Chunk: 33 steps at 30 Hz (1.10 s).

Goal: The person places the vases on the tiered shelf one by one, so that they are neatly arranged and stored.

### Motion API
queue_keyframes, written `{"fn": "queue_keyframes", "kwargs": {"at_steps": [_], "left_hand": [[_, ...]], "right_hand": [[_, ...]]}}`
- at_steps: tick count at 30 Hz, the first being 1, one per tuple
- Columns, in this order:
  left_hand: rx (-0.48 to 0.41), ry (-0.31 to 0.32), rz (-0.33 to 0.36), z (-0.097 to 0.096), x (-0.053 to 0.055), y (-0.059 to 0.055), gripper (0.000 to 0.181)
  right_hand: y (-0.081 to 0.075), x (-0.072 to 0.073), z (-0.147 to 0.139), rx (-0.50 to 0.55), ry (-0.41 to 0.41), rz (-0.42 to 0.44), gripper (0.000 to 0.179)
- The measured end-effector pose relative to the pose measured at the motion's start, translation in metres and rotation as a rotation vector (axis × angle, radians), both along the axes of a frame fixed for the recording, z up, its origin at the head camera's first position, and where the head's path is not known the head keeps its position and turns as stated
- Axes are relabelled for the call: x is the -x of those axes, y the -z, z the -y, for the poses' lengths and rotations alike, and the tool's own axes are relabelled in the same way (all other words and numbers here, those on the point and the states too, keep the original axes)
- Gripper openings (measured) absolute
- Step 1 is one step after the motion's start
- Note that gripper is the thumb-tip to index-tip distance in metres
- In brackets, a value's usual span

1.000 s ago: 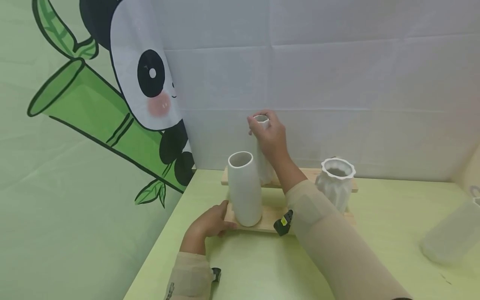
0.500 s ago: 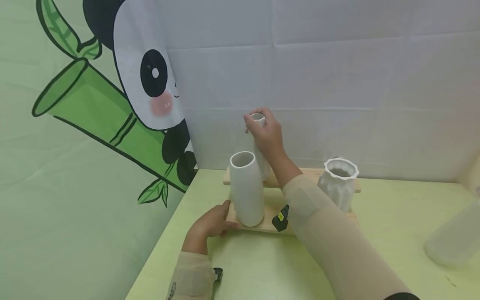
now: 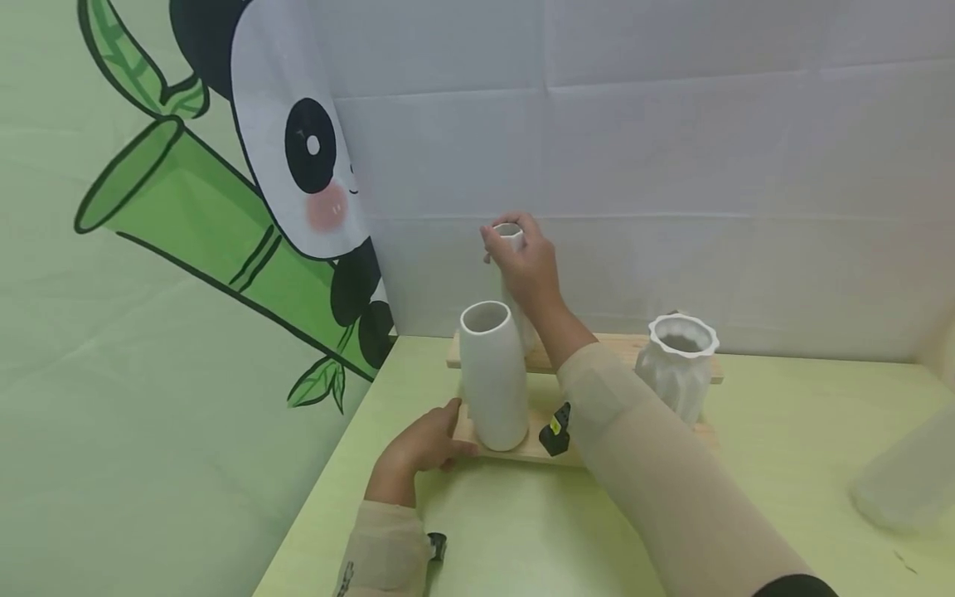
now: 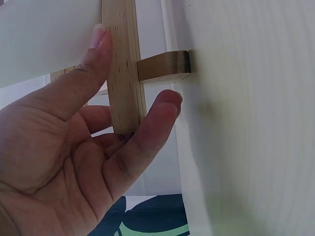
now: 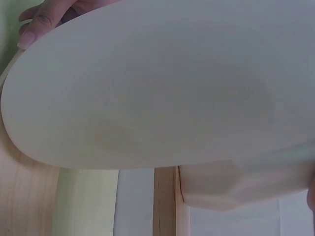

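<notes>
My right hand [image 3: 528,264] grips the rim of a slim white vase [image 3: 513,239] from above. That vase stands upright on the upper, back board [image 3: 589,348] of a two-tier wooden rack; the hand and front vase hide part of it. My left hand [image 3: 419,444] holds the left end of the lower board [image 3: 533,448]. In the left wrist view the thumb lies on the board [image 4: 120,73] and fingers are beneath it. Close by stands a wider white vase [image 3: 492,381] on the lower board, filling much of the right wrist view [image 5: 147,88].
A fluted white vase [image 3: 677,365] with a wavy rim stands at the rack's right, partly behind my right sleeve. At the far right of the table [image 3: 791,414] a blurred whitish vessel [image 3: 906,473] leans. A white cloth wall [image 3: 671,149] rises behind the rack.
My right hand and the slim vase have shifted a little left along the upper board. The left hand keeps its hold on the rack. The head view has turned slightly.
</notes>
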<state>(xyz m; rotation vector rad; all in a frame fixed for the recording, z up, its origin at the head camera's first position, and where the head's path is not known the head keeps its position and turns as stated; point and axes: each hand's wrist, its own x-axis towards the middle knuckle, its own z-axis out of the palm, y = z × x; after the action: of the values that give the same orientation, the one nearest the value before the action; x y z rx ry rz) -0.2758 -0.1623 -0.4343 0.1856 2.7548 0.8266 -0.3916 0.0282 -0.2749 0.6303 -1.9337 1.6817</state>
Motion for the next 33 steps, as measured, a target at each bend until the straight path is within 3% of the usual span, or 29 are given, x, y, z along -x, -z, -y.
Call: {"fn": "queue_keyframes", "kwargs": {"at_steps": [10, 20, 28, 33], "left_hand": [[-0.004, 0.003, -0.004, -0.003, 0.0, -0.001, 0.097], [-0.005, -0.015, 0.006, -0.002, 0.001, 0.003, 0.097], [0.003, -0.043, 0.02, 0.0, 0.001, 0.002, 0.1], [0.005, -0.053, 0.025, 0.001, 0.003, 0.004, 0.101]], "right_hand": [[0.006, -0.001, -0.004, -0.005, -0.015, 0.013, 0.039], [0.01, -0.013, -0.016, -0.019, -0.032, 0.063, 0.083], [0.02, -0.042, -0.029, 0.009, -0.103, 0.049, 0.084], [0.014, -0.078, -0.037, 0.018, -0.141, 0.017, 0.083]]}}
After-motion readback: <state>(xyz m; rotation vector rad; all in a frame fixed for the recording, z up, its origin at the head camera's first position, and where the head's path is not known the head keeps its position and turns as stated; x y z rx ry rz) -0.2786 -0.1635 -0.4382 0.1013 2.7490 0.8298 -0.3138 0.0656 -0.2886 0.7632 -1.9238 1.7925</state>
